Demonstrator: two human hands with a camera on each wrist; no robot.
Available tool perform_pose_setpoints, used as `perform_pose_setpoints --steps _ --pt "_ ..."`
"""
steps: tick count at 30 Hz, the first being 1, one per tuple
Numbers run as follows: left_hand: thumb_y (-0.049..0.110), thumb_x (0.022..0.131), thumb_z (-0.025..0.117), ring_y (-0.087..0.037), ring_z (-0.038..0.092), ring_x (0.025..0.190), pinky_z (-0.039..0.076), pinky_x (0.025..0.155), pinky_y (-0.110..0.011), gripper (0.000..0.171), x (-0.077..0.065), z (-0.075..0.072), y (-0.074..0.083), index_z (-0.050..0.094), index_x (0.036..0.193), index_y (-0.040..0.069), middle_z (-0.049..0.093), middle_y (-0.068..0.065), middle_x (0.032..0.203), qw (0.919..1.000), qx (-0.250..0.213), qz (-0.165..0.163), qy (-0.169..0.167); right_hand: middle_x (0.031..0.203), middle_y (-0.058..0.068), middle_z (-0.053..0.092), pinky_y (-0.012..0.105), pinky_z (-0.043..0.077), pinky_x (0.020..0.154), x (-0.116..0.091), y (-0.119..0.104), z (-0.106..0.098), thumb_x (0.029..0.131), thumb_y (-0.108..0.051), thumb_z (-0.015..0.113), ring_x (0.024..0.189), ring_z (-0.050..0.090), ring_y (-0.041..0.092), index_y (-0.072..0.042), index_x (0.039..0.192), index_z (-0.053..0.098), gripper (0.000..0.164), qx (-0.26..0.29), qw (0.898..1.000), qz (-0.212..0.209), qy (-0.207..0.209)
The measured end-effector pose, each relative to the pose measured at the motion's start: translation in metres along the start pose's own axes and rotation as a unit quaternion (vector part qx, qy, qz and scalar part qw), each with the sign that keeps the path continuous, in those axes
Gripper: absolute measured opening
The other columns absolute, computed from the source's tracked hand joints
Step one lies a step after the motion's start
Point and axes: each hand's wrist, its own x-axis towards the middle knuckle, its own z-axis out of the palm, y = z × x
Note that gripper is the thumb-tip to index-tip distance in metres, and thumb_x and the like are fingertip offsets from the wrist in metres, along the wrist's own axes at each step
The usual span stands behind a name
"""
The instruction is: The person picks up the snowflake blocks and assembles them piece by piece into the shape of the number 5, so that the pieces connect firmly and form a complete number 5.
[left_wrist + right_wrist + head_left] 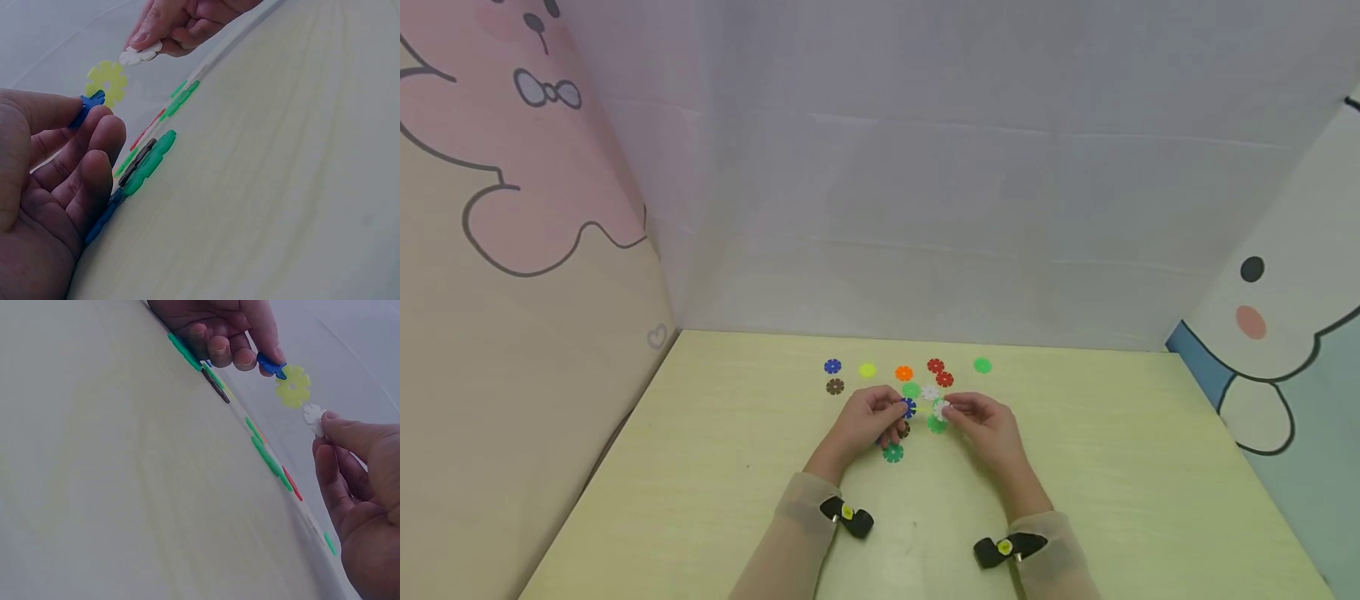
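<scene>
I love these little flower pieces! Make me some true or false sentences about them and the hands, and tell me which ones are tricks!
1. The left hand has a blue piece in its grip. True.
2. The right hand has nothing in its grip. False: it pinches a white piece.
3. The yellow piece at the blue one touches the white one. False: there is a gap between them.
4. Two red pieces lie on the table. True.
5. The orange piece is in a hand. False: it lies on the table.
</scene>
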Motion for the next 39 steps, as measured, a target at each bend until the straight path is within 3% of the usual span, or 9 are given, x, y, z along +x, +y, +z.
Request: perform_pose_setpoints --steps 8,17,39 --pt "0.017 0.110 0.068 -0.017 0.066 0.061 0.055 0.056 -0.027 0.014 -0.0008 0.0011 -0.0014 0.073 0.105 0.005 0.075 -0.009 0.082 0.9999 0.006 0.006 -0.007 0.104 0.012 0.080 0.027 0.062 0.076 -0.0020 0.0011 0.0033 0.099 -0.011 0.083 0.087 0.073 0.020 -0.002 0.118 0.080 0.020 0.031 0.999 0.016 -0.011" --pt "0.018 0.109 0.071 -0.017 0.069 0.062 0.056 0.056 -0.027 0.012 -0.0004 -0.0026 -0.0051 0.074 0.106 0.007 0.076 -0.009 0.083 0.9999 0.009 0.013 -0.002 0.105 0.011 0.080 0.027 0.062 0.077 0.0000 -0.0016 0.0066 0.099 -0.013 0.084 0.087 0.074 0.020 -0.004 0.116 0.081 0.020 0.027 1.000 -0.002 -0.010" --pt "0.020 0.107 0.074 -0.018 0.071 0.062 0.056 0.055 -0.027 0.015 0.0007 -0.0013 -0.0017 0.075 0.109 0.006 0.078 -0.014 0.087 0.9998 0.003 0.018 -0.005 0.112 0.010 0.079 0.026 0.061 0.080 0.0010 0.0019 0.0031 0.101 -0.015 0.082 0.093 0.072 0.020 -0.006 0.118 0.081 0.019 0.030 1.000 0.004 -0.004"
